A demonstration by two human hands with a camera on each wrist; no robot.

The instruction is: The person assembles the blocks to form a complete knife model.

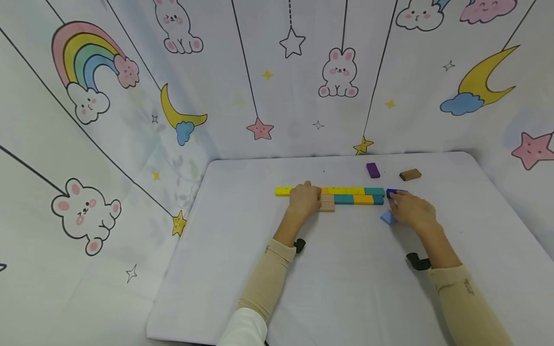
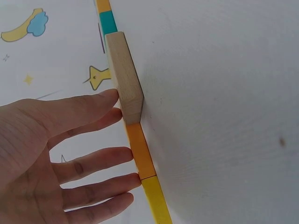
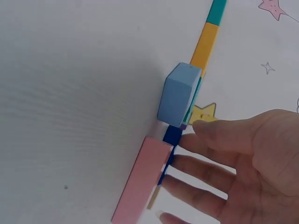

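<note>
My left hand lies over the left part of two rows of coloured wooden blocks. In the left wrist view its straight, spread fingers touch an orange block and a yellow block, its thumb tip beside a plain wood block. At the rows' right end, my right hand touches a dark blue block with extended fingertips. Its thumb stays off that block's near face in the right wrist view. A light blue block and a pink block lie nearer me; the hand hides the pink one in the head view.
Behind the rows lie a purple block and a brown block. Teal blocks end the far row. A white cloth covers the table, and a printed backdrop rises behind and at the sides.
</note>
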